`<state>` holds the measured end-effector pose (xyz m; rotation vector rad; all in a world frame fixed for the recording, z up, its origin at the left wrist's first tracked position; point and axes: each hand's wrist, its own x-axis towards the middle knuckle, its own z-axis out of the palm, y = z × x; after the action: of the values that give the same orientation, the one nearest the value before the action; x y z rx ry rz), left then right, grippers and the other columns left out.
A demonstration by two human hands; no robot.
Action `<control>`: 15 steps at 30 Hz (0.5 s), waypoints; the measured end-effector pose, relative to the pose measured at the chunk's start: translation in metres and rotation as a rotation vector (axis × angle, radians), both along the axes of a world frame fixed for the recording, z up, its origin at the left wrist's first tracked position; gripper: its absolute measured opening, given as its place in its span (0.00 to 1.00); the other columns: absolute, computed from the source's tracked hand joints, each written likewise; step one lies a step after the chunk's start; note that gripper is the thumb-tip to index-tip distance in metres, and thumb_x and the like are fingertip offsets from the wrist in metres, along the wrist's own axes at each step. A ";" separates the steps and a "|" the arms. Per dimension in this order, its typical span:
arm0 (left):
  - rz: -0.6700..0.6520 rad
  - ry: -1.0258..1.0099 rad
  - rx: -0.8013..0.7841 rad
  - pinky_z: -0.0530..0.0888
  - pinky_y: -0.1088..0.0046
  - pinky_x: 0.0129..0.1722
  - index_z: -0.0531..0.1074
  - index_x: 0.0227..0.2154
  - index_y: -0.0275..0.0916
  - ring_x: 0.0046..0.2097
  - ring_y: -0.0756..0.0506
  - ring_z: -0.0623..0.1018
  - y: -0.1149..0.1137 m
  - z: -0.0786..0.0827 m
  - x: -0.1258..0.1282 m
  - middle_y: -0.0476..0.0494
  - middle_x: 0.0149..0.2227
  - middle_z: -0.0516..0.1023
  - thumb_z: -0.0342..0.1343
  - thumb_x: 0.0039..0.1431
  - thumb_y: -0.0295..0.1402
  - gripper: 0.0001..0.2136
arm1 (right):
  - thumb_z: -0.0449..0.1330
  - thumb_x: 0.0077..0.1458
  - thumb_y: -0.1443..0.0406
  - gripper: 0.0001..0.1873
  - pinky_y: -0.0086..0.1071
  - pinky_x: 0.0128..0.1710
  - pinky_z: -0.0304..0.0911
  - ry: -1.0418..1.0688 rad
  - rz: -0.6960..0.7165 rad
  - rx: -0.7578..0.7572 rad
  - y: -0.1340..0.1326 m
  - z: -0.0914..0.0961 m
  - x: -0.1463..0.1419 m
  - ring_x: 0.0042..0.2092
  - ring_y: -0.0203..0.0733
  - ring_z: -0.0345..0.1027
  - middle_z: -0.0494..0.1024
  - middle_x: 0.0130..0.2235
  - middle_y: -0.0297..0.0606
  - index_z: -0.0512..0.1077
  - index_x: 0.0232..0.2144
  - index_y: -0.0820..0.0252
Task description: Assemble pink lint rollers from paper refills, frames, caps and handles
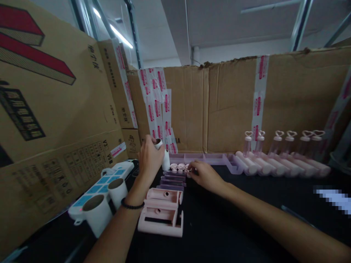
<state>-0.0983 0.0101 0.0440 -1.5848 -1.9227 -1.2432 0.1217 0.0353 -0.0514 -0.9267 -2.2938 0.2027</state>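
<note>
My left hand point(150, 157) is closed around a small white open-topped tube point(166, 160) near the back of the black table. My right hand point(204, 175) has its fingertips pinched at the end of a short row of small pink pieces point(178, 167); whether one is between the fingers is hidden. Just in front of that row lie several translucent purple strips point(172, 180). Closer to me rest two pale pink open casings, the far one point(164, 196) and the near one point(160, 229), both hollow side up and beside my left forearm.
Left of my arm stand two white cups point(95, 213) by a white power strip point(105, 182) with blue labels. Pink cylinders point(276, 166) and clear tubes with heart-shaped loops point(278, 142) line the back right. A purple tray point(197, 159) runs along the cardboard wall point(227, 109).
</note>
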 end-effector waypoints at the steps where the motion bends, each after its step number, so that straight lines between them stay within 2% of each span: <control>1: -0.100 -0.142 0.105 0.71 0.64 0.43 0.66 0.42 0.41 0.42 0.39 0.77 0.001 0.001 0.002 0.43 0.39 0.75 0.61 0.55 0.35 0.14 | 0.59 0.61 0.68 0.08 0.33 0.43 0.62 0.012 -0.034 0.006 0.004 -0.001 0.002 0.43 0.44 0.72 0.77 0.41 0.42 0.74 0.44 0.60; 3: -0.332 -0.471 0.261 0.71 0.67 0.43 0.65 0.40 0.42 0.41 0.43 0.76 0.005 0.001 0.004 0.48 0.37 0.72 0.66 0.48 0.32 0.18 | 0.61 0.60 0.67 0.09 0.34 0.44 0.62 0.025 -0.086 0.013 0.014 -0.004 0.004 0.44 0.45 0.72 0.77 0.42 0.43 0.73 0.44 0.61; 6: -0.562 -0.848 0.320 0.72 0.71 0.37 0.62 0.39 0.42 0.38 0.47 0.75 0.011 -0.002 0.005 0.50 0.36 0.71 0.68 0.44 0.34 0.21 | 0.60 0.61 0.67 0.08 0.34 0.44 0.63 0.031 -0.144 0.026 0.028 -0.010 0.006 0.44 0.45 0.72 0.77 0.44 0.45 0.73 0.44 0.62; 9: -0.622 -1.026 0.298 0.73 0.73 0.30 0.60 0.39 0.44 0.35 0.48 0.76 0.014 -0.006 0.007 0.50 0.37 0.72 0.65 0.47 0.40 0.22 | 0.57 0.62 0.68 0.10 0.36 0.46 0.63 0.017 -0.186 0.050 0.039 -0.016 0.010 0.46 0.47 0.72 0.77 0.46 0.48 0.74 0.45 0.62; 12: -0.669 -1.187 0.272 0.73 0.75 0.29 0.59 0.39 0.44 0.33 0.49 0.77 0.012 -0.010 0.012 0.50 0.37 0.73 0.64 0.48 0.43 0.22 | 0.58 0.62 0.68 0.08 0.36 0.48 0.63 -0.030 -0.155 0.077 0.045 -0.025 0.018 0.47 0.47 0.72 0.77 0.45 0.47 0.77 0.40 0.60; 15: -0.770 -1.276 0.145 0.76 0.71 0.29 0.61 0.40 0.43 0.31 0.47 0.80 0.004 -0.018 0.027 0.48 0.34 0.76 0.66 0.49 0.44 0.22 | 0.59 0.61 0.68 0.07 0.36 0.48 0.64 -0.067 -0.104 0.108 0.047 -0.035 0.025 0.46 0.47 0.71 0.78 0.43 0.45 0.78 0.37 0.59</control>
<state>-0.0714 0.0142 0.0263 -1.6185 -1.5939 -3.1984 0.1464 0.0821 -0.0867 -1.0072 -2.2855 0.0029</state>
